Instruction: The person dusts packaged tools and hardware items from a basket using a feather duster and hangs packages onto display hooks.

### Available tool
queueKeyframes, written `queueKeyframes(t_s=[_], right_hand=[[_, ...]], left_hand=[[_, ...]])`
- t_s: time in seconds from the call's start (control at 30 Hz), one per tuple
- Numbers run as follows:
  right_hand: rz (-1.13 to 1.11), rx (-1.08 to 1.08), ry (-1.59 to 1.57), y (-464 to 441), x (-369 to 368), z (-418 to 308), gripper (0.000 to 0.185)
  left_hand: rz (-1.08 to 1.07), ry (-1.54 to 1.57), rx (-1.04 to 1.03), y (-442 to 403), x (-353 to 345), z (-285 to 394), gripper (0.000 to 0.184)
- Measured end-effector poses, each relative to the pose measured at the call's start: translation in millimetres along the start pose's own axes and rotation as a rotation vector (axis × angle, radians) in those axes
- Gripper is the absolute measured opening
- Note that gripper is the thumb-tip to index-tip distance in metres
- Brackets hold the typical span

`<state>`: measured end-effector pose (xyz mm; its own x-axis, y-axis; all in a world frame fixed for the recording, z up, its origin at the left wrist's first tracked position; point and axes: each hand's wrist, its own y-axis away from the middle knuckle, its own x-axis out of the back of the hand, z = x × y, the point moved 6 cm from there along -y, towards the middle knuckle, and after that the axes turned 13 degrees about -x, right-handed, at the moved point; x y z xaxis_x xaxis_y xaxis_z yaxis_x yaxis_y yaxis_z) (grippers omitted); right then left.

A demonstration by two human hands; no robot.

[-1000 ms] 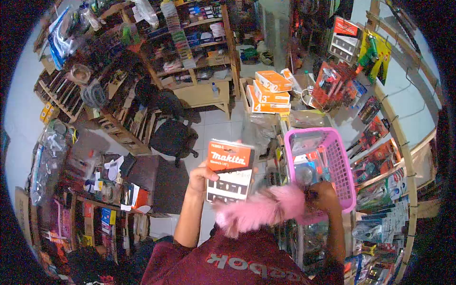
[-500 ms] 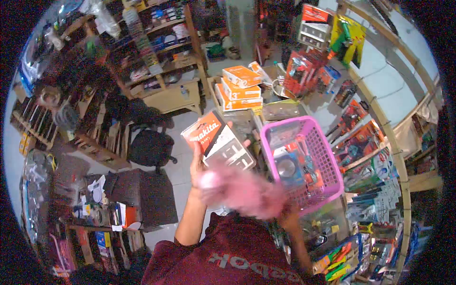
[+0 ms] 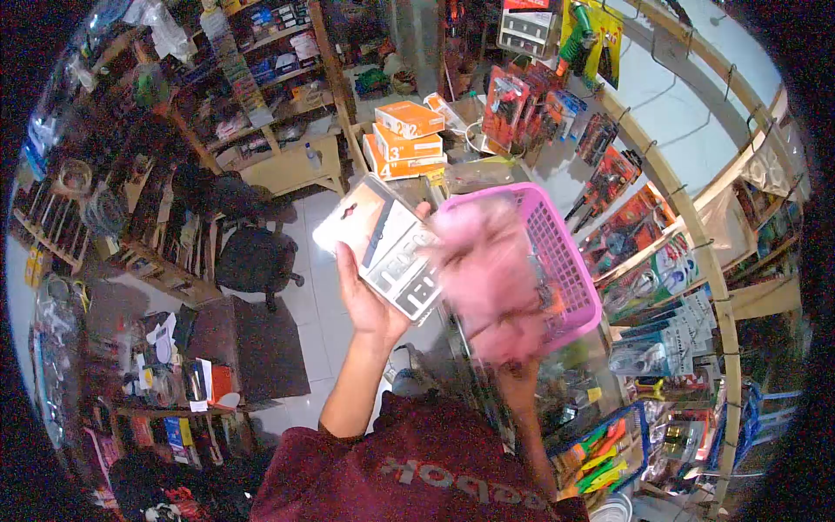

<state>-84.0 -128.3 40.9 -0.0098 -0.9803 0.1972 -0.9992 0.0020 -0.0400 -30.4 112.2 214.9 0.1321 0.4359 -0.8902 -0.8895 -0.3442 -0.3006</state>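
My left hand [image 3: 370, 304] is wrapped round the edge of a flat blister pack [image 3: 402, 274] and holds it tilted in front of me. Glare washes out the upper end of its card, while the lower half shows white and grey printed shapes. A crumpled pink cloth [image 3: 496, 287], smeared by motion, is in my right hand [image 3: 519, 376], whose fingers are mostly hidden by it. The cloth is close to the pack's right edge and covers part of the pink plastic basket [image 3: 584, 313] behind.
Orange boxes [image 3: 409, 143] are stacked beyond the pack. Packaged tools [image 3: 609, 187] hang from a wooden rack [image 3: 665, 157] on the right. A black office chair [image 3: 257, 261] stands on the tiled floor to the left, near a dark cabinet [image 3: 261, 357] and crowded shelves [image 3: 287, 65].
The pink cloth has moved up and to the right, from below the pack to beside it and over the basket. Glare now hides the pack's lettering. The camera view has shifted slightly.
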Motion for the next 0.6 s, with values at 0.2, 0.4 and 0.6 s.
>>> queueKeyframes(t_s=[0.2, 0.4, 0.6], right_hand=[[-0.083, -0.186, 0.131, 8, 21, 46, 0.022], [-0.251, -0.022, 0.466, 23, 19, 0, 0.018], [-0.189, 0.251, 0.513, 35, 7, -61, 0.015]], left_hand=[[0.063, 0.073, 0.022, 29, 7, -29, 0.097], [0.201, -0.251, 0.082, 54, 24, -49, 0.102], [-0.011, -0.191, 0.313, 83, 51, -79, 0.098]])
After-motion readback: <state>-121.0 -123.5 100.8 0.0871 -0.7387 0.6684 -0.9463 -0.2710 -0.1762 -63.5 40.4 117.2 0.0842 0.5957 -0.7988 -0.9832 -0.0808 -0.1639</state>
